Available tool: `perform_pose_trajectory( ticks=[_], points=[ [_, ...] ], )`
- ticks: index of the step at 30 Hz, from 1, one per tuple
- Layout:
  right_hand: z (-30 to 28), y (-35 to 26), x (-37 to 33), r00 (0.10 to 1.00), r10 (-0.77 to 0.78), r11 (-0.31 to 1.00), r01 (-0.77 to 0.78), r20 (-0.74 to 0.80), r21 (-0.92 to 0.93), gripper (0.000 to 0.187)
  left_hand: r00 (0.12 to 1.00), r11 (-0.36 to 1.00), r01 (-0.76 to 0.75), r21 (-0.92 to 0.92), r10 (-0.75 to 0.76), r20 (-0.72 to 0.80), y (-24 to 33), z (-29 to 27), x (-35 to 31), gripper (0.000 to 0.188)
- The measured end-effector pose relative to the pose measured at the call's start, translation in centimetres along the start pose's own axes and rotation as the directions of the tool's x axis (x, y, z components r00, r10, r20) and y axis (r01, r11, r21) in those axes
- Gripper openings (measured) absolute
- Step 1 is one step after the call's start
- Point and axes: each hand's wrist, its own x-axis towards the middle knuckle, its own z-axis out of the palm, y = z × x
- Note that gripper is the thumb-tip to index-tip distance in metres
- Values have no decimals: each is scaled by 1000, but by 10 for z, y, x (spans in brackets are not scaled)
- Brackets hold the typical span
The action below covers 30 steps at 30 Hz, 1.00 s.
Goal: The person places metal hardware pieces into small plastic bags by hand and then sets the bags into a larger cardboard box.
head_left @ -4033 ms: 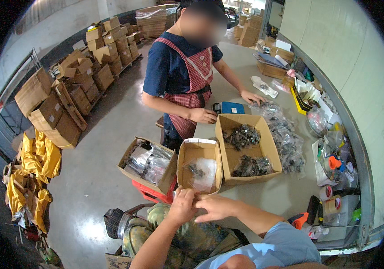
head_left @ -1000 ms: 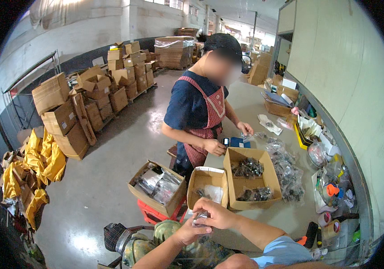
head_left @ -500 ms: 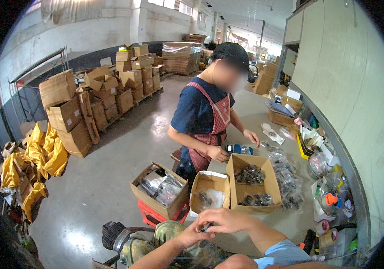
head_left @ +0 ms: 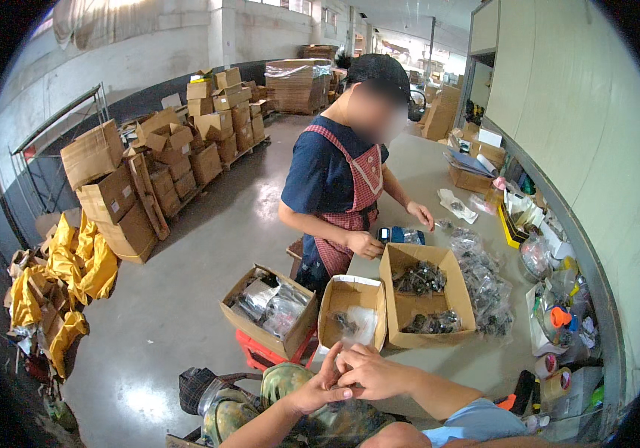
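Hands: left hand (head_left: pixel 318 393) has thumb and a finger spread; right hand (head_left: pixel 372 373) has its fingers curled in against it. Cannot tell whether either grasps anything; whatever may lie between the fingers is hidden.

Risk (judgement): any small part pinched there could drop toward the lap if the fingertips part, since the hands appear to be short of the table (head_left: pixel 477 369). A forward sweep of the knuckles could also knock the small open carton (head_left: pixel 351 293), whose near rim lies just beyond the fingertips; contact is unclear.

Position: the small carton is nearest both hands, directly ahead. Inside it, a clear bag of dark parts (head_left: pixel 345 322) lies beside a white sheet (head_left: pixel 365 325). The larger carton (head_left: pixel 439 340), holding two heaps of dark bagged pieces (head_left: pixel 420 279), stands to its right, ahead of the right hand.
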Motion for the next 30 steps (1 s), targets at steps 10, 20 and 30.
perform_pose_trajectory(
  ticks=[10, 20, 30],
  points=[
    [6, 23, -9, 970, 165, 958, -115, -179, 261, 16, 932, 977, -134, 165, 181, -314, -14, -15, 4, 34],
    [16, 27, -9, 893, 332, 875, -171, -305, 453, 17, 809, 874, -13, 486, 295, -508, -10, -6, 7, 11],
    [12, 20, -8, 909, 308, 838, -119, -282, 533, 16, 797, 397, -196, 897, 597, -90, 16, 0, 4, 7]
  ],
)
